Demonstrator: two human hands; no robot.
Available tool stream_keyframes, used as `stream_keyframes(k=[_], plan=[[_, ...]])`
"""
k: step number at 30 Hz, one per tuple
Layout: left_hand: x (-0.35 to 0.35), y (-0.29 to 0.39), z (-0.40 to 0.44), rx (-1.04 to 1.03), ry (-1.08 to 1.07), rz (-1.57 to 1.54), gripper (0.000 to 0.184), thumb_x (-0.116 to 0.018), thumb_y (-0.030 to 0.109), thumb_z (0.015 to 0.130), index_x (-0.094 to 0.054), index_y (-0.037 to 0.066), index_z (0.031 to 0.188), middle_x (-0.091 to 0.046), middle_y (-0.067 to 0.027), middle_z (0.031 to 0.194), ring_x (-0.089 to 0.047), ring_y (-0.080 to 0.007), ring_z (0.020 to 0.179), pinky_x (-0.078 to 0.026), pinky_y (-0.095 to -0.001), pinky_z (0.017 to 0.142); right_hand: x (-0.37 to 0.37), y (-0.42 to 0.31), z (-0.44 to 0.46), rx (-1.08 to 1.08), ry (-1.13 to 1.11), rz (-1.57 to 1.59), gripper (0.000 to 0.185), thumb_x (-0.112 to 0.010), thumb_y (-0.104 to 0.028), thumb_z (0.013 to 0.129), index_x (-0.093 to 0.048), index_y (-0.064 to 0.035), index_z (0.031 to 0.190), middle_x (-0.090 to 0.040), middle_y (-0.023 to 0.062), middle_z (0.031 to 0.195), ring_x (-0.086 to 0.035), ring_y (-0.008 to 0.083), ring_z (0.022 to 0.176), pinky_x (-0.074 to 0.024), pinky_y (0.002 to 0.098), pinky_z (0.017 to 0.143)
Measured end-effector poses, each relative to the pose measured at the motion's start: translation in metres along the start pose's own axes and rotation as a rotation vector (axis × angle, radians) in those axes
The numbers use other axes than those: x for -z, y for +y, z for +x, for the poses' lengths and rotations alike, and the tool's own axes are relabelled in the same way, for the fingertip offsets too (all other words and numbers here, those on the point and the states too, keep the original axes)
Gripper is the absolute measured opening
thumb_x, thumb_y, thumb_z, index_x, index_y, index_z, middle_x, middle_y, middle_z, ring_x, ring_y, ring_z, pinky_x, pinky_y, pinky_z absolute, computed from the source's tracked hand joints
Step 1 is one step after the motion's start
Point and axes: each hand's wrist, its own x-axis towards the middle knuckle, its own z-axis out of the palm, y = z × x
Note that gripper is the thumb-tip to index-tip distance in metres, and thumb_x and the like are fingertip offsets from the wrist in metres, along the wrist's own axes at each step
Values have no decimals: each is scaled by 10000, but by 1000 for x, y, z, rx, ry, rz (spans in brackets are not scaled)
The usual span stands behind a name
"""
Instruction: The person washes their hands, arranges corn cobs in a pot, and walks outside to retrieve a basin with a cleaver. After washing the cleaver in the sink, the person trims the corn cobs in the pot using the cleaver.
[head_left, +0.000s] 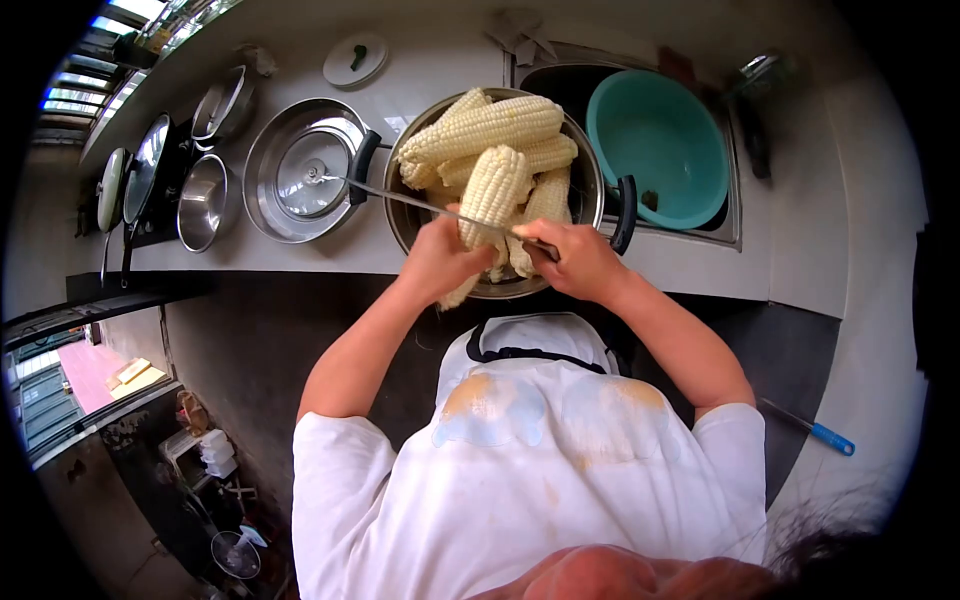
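My left hand (445,258) is closed around the lower part of a pale corn cob (495,182), which stands tilted upward over the pot. In my right hand (578,262) is a knife (420,205), gripped by its handle, its long blade pointing left and lying across the cob. Below them, a steel pot (397,222) with black handles holds several more husked corn cobs (500,125), heaped above its rim. Part of the cob is hidden behind the blade and my left fingers.
Left of the pot sits a steel pan (262,190) with a glass lid (312,172) inside. A steel bowl (203,203) is farther left, near the stove. A green basin (610,120) rests in the sink at right. A white lid (355,58) lies at the back.
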Motion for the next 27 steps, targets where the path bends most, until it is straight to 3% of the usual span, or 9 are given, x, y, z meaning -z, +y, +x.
stream_keyframes(k=[2,4,6,8,10,12,22,25,27], plan=[[5,-1,-2,155,-65,-69,417,-626,58,718,-479,-24,1100,-591,-77,910,-573,-122,779,-461,-259,702,-1,0,-3,13,19,64,277,-615,-20,753,-564,-91,1015,-621,135,804,-620,305,682,-496,343,571],[7,3,3,209,-191,-498,401,-624,70,720,-479,-28,1080,-585,-70,887,-568,-116,738,-464,-254,650,0,-8,-5,12,46,74,273,-616,-23,756,-566,-91,1015,-621,135,804,-621,303,681,-496,341,570],[5,11,7,239,-177,-488,388,-621,66,725,-479,-29,1073,-580,-62,872,-557,-111,694,-467,-264,622,6,-6,1,45,71,70,269,-617,-26,759,-568,-91,1015,-621,135,803,-621,301,681,-496,338,569],[-3,4,8,10,52,-124,315,-639,128,692,-607,-30,963,-614,-127,824,-606,-200,760,-467,-311,729,4,-5,0,-43,11,-13,265,-622,-27,757,-569,-86,1010,-621,133,801,-622,300,682,-497,337,568],[-5,1,9,-63,74,-54,314,-634,135,697,-611,-18,970,-627,-131,807,-614,-211,756,-465,-318,731,3,-3,1,-32,23,2,261,-622,-28,754,-570,-84,1003,-622,132,798,-620,303,679,-498,341,570],[-7,5,5,191,44,-57,319,-638,150,701,-614,-12,975,-643,-133,829,-618,-212,790,-462,-318,736,0,-1,0,-5,62,-61,253,-619,-25,749,-573,-83,991,-621,134,790,-616,307,675,-496,348,567],[-16,19,1,208,87,-35,353,-652,161,727,-575,-19,1021,-640,-126,855,-615,-200,789,-461,-307,728,10,-5,-3,-42,42,-80,234,-620,-98,744,-584,-99,975,-629,109,830,-614,308,737,-505,374,622],[-12,22,-6,359,-71,-587,377,-648,137,762,-496,-9,1075,-587,-107,839,-597,-188,667,-507,-309,575,13,-10,-6,-41,12,-78,231,-613,-91,751,-592,-100,981,-628,114,836,-613,308,743,-504,370,628],[-7,8,-8,445,-154,-688,363,-647,132,763,-498,-10,1061,-580,-103,825,-588,-174,642,-509,-307,542,10,-12,-6,-55,-29,-83,222,-608,-89,757,-600,-100,979,-628,118,845,-614,307,749,-503,364,632]])
